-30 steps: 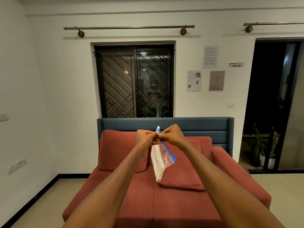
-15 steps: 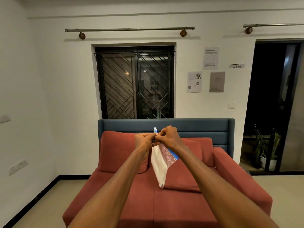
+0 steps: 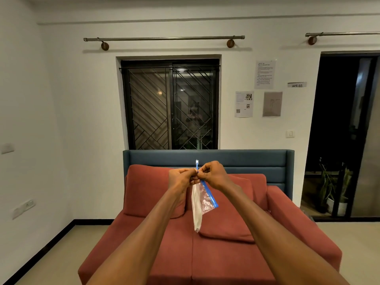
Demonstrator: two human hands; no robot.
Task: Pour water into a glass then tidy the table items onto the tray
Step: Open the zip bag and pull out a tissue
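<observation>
A clear zip bag (image 3: 200,202) with a blue seal strip hangs in the air in front of me, over the sofa. My left hand (image 3: 181,177) and my right hand (image 3: 212,174) are held up close together, each pinching the bag's top edge at the blue strip. A short end of the strip sticks up between them. The bag's body droops below my fingers, folded and slack. No glass, water or tray shows in the head view.
A red sofa (image 3: 164,254) with a blue-grey backrest (image 3: 236,159) and loose red cushions fills the lower middle. Behind it is a barred window (image 3: 170,105). Potted plants (image 3: 329,192) stand by the dark doorway at the right. Beige floor lies on both sides.
Both hands stay pinched together on the bag's top. The bag swung slightly under them, and the view shifted a little downward.
</observation>
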